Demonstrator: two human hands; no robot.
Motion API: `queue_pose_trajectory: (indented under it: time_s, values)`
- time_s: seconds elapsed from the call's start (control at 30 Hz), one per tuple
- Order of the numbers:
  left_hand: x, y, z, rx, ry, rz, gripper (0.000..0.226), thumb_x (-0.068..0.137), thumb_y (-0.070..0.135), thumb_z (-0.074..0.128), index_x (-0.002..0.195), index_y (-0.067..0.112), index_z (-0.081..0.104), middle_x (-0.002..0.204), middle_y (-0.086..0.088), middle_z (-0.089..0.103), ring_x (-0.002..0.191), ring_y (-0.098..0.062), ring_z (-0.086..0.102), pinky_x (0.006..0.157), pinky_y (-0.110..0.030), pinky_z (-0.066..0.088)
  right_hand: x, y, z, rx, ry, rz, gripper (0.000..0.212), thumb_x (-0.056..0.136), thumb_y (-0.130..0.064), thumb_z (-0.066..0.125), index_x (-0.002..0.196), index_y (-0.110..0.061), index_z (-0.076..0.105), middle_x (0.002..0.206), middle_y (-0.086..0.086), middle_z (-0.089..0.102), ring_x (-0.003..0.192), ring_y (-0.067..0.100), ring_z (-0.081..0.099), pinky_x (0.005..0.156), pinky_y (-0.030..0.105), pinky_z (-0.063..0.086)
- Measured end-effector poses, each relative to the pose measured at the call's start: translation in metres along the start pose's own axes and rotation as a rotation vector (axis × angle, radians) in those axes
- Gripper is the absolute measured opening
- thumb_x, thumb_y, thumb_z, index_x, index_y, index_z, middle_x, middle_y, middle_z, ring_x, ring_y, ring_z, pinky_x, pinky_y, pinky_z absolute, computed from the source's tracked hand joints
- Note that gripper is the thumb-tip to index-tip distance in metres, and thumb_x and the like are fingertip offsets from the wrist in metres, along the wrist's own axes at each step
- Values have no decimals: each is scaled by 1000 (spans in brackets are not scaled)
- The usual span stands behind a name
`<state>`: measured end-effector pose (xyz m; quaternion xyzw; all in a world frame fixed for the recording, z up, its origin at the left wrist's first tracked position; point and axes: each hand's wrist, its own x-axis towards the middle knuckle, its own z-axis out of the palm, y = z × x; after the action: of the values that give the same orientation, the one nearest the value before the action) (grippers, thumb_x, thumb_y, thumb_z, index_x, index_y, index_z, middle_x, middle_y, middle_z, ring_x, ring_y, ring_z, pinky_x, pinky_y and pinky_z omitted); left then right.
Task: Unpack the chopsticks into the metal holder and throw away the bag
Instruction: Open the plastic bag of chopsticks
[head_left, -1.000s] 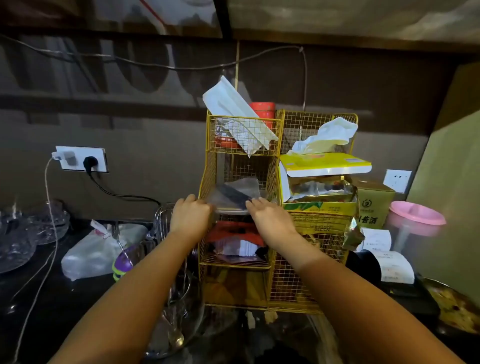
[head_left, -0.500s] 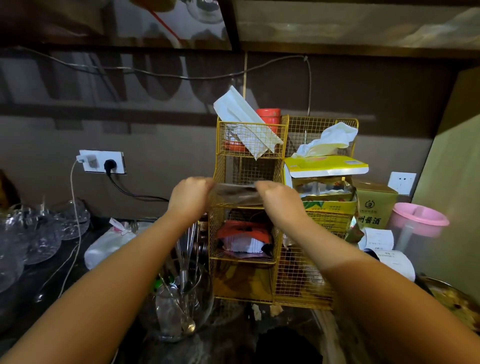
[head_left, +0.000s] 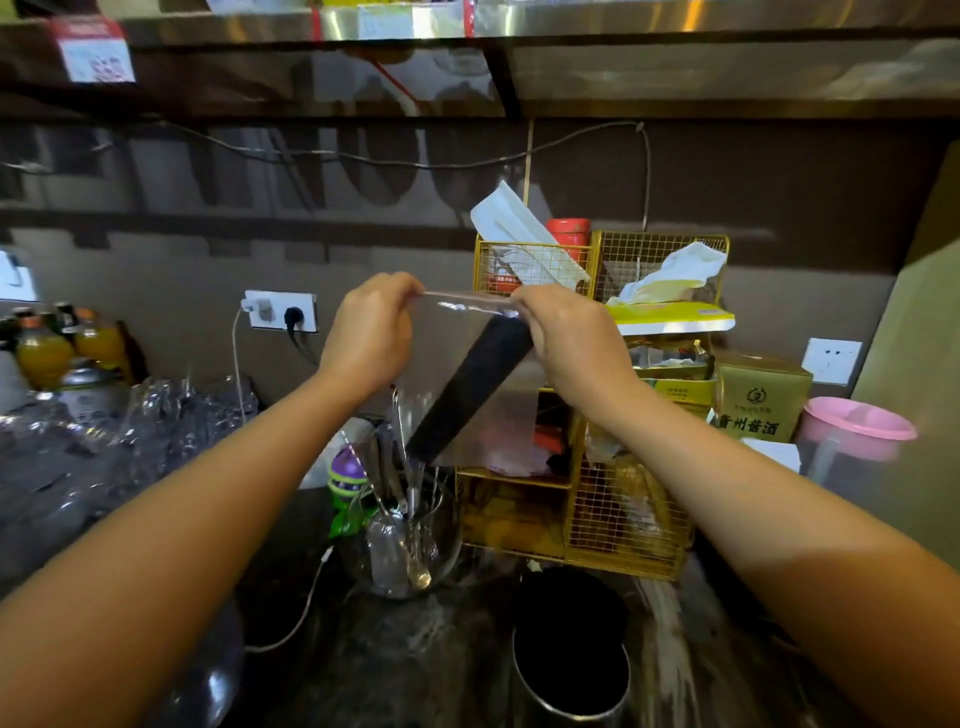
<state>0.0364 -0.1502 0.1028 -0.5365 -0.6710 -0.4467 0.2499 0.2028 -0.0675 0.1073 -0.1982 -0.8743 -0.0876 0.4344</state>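
Left hand: your left hand (head_left: 370, 332) pinches the top left corner of the clear plastic bag (head_left: 483, 415).
Right hand: your right hand (head_left: 566, 338) pinches its top right corner.
Chopsticks: dark bundle of chopsticks (head_left: 470, 389) slants inside the bag.
Holder: metal holder (head_left: 571, 680) stands below on the counter.

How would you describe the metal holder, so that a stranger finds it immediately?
Start at the yellow wire rack against the back wall. In front of its base, on the dark counter, stands the metal holder, a shiny open cylinder, dark inside. The glass jar to its left is clear and holds utensils.
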Motion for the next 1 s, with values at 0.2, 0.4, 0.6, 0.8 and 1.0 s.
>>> queue_pose_trajectory:
  time_s: [0.2, 0.4, 0.6, 0.8, 1.0]
  values:
    - [-45, 9, -41, -30, -99, -88, 21, 86, -2, 41, 94, 0, 60, 103, -26, 57, 97, -35, 53, 75, -25, 32, -40, -49, -25, 305, 16, 30, 19, 89, -12, 48, 93, -3, 65, 88, 15, 70, 82, 26, 62, 64, 21, 36]
    - [-112, 2, -52, -51, -331, -202, 18, 81, -7, 46, 87, -2, 62, 96, -26, 58, 93, -33, 53, 82, -36, 39, -95, -90, -27, 466, -338, 153, 8, 79, -11, 60, 74, -10, 66, 68, 4, 67, 67, 12, 56, 58, 20, 36]
    - [-173, 0, -42, -228, -717, -235, 18, 77, -12, 47, 77, 2, 59, 67, 1, 49, 68, -11, 45, 64, -12, 34, -139, -112, -6, 561, -714, 311, 14, 76, -5, 60, 65, -14, 61, 60, -1, 61, 62, 14, 59, 57, 19, 46]
    - [-211, 2, -26, -285, -794, -251, 16, 81, -8, 44, 79, -4, 60, 80, -8, 51, 84, -18, 47, 71, -20, 35, -175, -124, 16, 704, -1013, 580, 20, 79, 3, 53, 61, -4, 57, 54, 12, 58, 47, 19, 58, 52, 25, 55]
    - [-245, 0, -20, -297, -557, -382, 27, 80, -3, 49, 102, 12, 55, 99, -3, 40, 87, -14, 45, 76, -19, 37, -196, -129, 27, 860, -1019, 733, 24, 85, 0, 50, 61, -4, 52, 39, 3, 57, 32, 5, 55, 35, 13, 47]
